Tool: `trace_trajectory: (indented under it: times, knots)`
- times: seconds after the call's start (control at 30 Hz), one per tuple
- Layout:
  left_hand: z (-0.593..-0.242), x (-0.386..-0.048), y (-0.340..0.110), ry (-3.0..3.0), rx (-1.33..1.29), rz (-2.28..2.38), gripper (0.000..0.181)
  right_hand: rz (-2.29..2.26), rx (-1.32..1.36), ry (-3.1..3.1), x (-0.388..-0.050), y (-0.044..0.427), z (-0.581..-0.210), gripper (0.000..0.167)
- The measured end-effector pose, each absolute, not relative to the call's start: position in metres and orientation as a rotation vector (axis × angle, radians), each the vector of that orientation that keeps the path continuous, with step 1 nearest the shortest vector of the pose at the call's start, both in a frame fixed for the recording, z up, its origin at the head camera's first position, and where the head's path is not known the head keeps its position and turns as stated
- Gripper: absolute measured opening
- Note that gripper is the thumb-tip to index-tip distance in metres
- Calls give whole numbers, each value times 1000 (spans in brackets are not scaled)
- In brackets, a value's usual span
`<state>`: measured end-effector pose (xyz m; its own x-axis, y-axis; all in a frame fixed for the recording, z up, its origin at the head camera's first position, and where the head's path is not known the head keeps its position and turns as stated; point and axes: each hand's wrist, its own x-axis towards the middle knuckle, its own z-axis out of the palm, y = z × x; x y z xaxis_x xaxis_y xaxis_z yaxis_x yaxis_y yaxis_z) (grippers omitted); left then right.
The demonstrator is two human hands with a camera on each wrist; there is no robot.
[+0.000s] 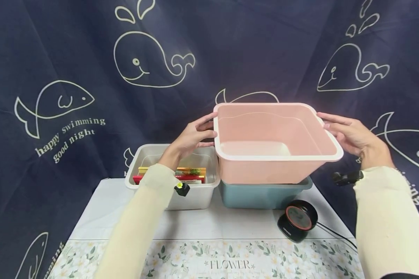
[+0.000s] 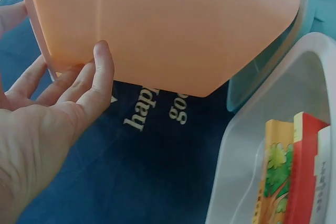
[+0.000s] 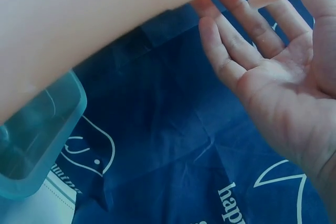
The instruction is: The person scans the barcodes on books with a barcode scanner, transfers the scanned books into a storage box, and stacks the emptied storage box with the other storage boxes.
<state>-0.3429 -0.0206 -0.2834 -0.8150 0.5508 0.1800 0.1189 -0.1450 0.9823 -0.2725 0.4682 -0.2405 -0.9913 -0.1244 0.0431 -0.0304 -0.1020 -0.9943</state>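
Note:
A pink plastic bin (image 1: 258, 170) is held up at its two ends, tipped so that its inside faces me. My left hand (image 1: 192, 137) grips the left rim, with fingers against the underside of the lip in the left wrist view. On the opposite end my right hand (image 1: 357, 135) holds the right rim, fingers hooked below the lip. Under the pink bin stands a teal bin (image 1: 255, 197), its inside mostly hidden in the head view. Whether the two bins touch, I cannot tell.
Left of the teal bin stands a white bin (image 1: 192, 200) with several book-like items, one red (image 2: 305, 166) and one yellow with a tree picture (image 2: 275, 166). A black round device (image 1: 296, 221) with a cable sits at front right. Behind hangs a navy curtain (image 1: 237, 46).

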Motion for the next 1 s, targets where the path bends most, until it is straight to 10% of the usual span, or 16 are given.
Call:
trace_trajectory:
  times: [1.0]
  knots:
    - [-292,-361,5,1785,695,2050,75,-2329,-93,2030,-284,478,-259,43]
